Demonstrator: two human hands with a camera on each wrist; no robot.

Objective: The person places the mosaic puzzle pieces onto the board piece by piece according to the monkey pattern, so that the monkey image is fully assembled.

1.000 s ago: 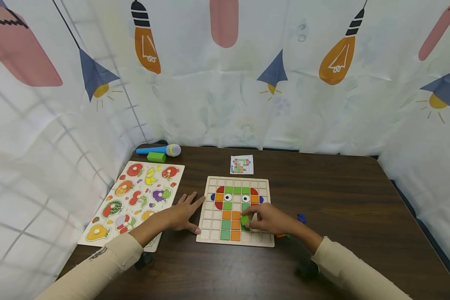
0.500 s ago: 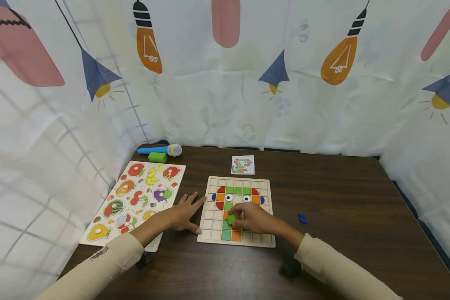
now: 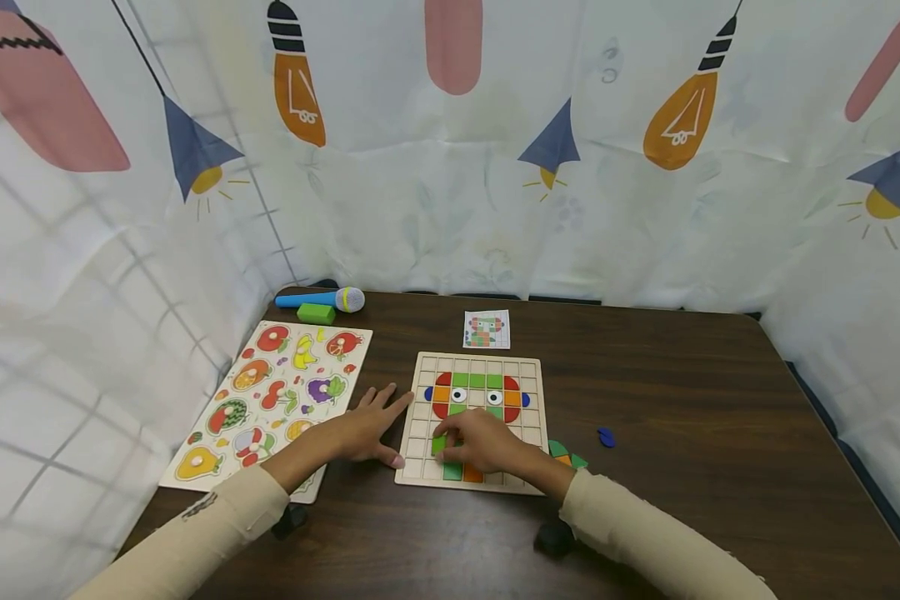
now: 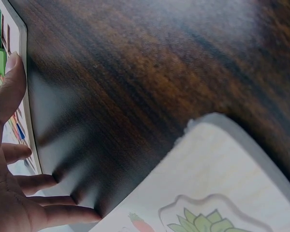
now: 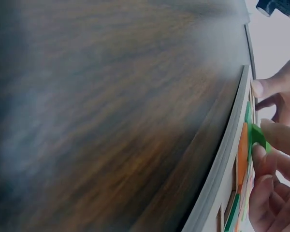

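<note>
A wooden grid board [image 3: 527, 427] lies mid-table, with coloured tiles in its cells forming a figure with two eye tiles. My right hand [image 3: 482, 442] is over its lower middle, pinching a green tile [image 3: 438, 444] between thumb and finger. In the right wrist view that green tile [image 5: 259, 136] stands tilted against the board's face. My left hand [image 3: 367, 429] has its fingers spread beside the board, the thumb touching the board's left edge. Part of the tile figure is hidden beneath my right hand.
A fruit puzzle board [image 3: 270, 442] lies left, partly under my left forearm. Behind it are a toy microphone [image 3: 322, 299] and green block [image 3: 316, 314]. A printed pattern card [image 3: 487, 330] lies beyond the grid. Right of it are blue pieces [image 3: 606, 437] and green and orange tiles [image 3: 567, 456].
My right hand has moved left across the board with the green tile, from the figure's right side to its left side. My left hand has stayed in place.
</note>
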